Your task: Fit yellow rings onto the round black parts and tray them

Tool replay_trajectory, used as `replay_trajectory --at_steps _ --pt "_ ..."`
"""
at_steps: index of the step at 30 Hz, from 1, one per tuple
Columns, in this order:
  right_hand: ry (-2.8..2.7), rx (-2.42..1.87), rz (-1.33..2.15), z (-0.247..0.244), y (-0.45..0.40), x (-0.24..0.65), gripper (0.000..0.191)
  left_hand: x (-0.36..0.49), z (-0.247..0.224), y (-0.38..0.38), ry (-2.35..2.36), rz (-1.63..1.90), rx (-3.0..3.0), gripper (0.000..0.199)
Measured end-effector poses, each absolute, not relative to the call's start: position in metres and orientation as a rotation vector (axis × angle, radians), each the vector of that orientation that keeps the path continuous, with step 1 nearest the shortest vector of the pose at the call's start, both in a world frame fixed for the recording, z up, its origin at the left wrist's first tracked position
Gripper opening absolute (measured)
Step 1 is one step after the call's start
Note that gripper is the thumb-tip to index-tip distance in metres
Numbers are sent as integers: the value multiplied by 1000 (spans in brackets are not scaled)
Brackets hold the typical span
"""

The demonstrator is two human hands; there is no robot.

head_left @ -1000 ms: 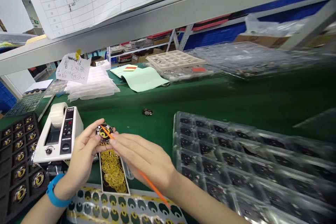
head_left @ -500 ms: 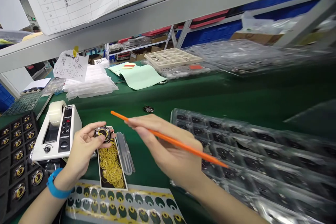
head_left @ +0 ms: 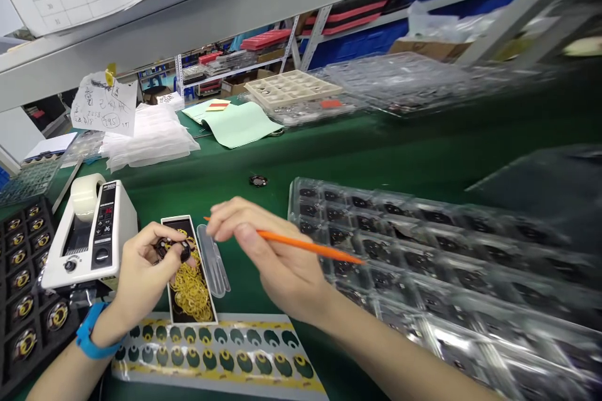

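A dark, glossy, roundish part [head_left: 186,252] sits left of the frame's middle, partly hidden by the left hand [head_left: 145,266], whose thumb and fingers are pinched on it. The right hand [head_left: 277,257], near the centre, has its fingers closed around a slim, smooth orange stick [head_left: 320,249] with a tapered far end. Below the part, a narrow rectangular white-rimmed box [head_left: 179,224] holds a tangle of thin yellow rings [head_left: 192,297]; just right lies a long, rounded clear plastic case [head_left: 214,263]. At lower centre, a shiny sheet [head_left: 244,386] shows rows of rounded cut-outs. At left stand a boxy white tape dispenser [head_left: 125,219] and a matte black compartmented tray [head_left: 35,288]. A ridged transparent tray [head_left: 292,207] fills the lower right of the green counter [head_left: 226,175].
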State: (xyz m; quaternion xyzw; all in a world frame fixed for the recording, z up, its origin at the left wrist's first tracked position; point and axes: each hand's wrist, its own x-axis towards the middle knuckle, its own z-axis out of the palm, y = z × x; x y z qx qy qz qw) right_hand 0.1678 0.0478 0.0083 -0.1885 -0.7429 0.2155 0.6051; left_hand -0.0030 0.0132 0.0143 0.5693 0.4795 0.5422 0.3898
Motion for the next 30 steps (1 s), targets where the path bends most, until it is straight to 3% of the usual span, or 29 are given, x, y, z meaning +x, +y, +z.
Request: replay_trajectory --at_steps 3,7,14,22,27,30 --pt "-1837 -429 331 1 45 156 22 -1 14 12 1225 1460 1419 6" --pt "-1810 -560 19 -11 45 143 13 3 12 8 1240 1451 1461 24" --pt "-1761 -657 25 -12 46 143 9 7 2 -1 1242 1395 1587 43" --pt "-1780 -681 372 -12 49 147 13 7 -13 -4 1299 1373 1764 48" --pt "-1702 -664 1060 -1 56 152 9 3 -13 9 1224 1383 1667 44" --pt "-1639 -665 1388 5 63 157 18 -4 -16 23 1213 1413 1596 43"
